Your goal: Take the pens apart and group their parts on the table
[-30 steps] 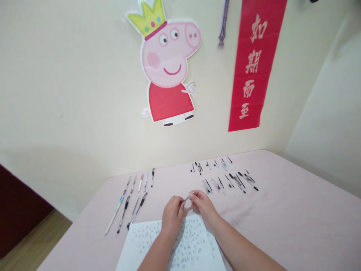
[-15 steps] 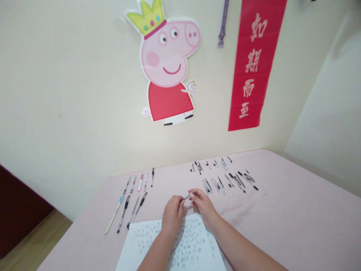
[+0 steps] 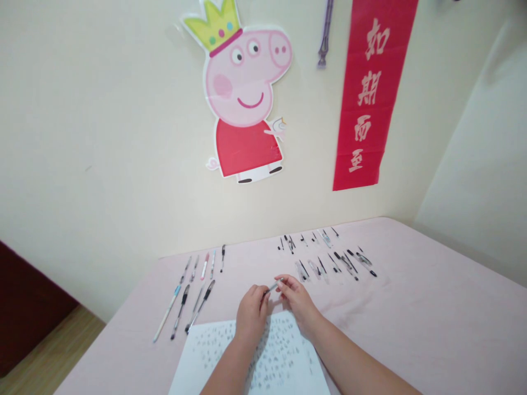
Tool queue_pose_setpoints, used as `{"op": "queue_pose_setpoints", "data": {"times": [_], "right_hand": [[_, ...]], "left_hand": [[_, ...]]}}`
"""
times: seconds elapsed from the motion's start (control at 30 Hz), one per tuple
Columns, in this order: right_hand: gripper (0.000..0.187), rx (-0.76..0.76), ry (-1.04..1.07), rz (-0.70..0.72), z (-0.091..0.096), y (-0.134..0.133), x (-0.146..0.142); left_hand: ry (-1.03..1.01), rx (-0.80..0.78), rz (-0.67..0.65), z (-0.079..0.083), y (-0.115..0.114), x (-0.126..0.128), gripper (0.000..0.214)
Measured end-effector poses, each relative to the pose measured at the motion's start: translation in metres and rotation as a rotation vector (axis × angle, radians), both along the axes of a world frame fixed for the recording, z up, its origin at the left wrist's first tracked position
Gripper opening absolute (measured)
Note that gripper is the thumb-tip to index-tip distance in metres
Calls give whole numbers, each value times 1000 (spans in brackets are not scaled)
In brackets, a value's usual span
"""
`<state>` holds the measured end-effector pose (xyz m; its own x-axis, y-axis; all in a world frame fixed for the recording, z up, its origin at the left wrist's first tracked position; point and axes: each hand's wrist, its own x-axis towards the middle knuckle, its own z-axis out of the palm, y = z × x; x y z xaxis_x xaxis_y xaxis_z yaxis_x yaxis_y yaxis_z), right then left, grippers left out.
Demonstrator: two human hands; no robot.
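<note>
Between my two hands is a slim pen (image 3: 272, 287), tilted up toward the right. My left hand (image 3: 252, 311) is closed around its lower left end, and my right hand (image 3: 297, 299) pinches the upper right end with thumb and fingers. Part of the pen is hidden by the fingers. Below my wrists lies a white sheet of paper (image 3: 209, 362) covered in handwriting. Right of my right hand are several groups of pen parts (image 3: 323, 267), with black caps, thin refills and clear barrels. Several whole pens (image 3: 176, 312) lie in two rows to the left.
A pale pink cloth covers the table (image 3: 432, 307), whose far edge meets the wall. More pen parts (image 3: 305, 240) lie near that edge. On the wall are a cartoon pig cutout (image 3: 249, 142) and a red banner (image 3: 366, 109).
Almost nothing differs. Both hands stay on the pen in nearly the same place, with only a very slight shift of the fingers.
</note>
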<state>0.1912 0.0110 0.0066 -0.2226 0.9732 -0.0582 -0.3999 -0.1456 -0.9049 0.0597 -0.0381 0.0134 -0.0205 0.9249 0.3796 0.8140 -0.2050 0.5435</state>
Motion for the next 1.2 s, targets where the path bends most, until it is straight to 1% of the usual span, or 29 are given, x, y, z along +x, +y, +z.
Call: {"op": "queue_pose_setpoints", "data": {"times": [0.27, 0.5, 0.77, 1.07, 1.2], "right_hand": [[27, 57, -28, -29, 1, -2, 0], [31, 50, -28, -72, -2, 3, 2], [39, 54, -41, -136, -6, 8, 3], [37, 49, -84, -289, -15, 15, 7], [35, 89, -170, -320, -19, 13, 8]], "left_hand": [[29, -6, 15, -2, 0, 1, 28], [14, -22, 33, -5, 1, -1, 29], [10, -40, 17, -2, 0, -1, 29], [21, -36, 45, -3, 2, -5, 25], [19, -27, 87, -4, 3, -8, 22]]}}
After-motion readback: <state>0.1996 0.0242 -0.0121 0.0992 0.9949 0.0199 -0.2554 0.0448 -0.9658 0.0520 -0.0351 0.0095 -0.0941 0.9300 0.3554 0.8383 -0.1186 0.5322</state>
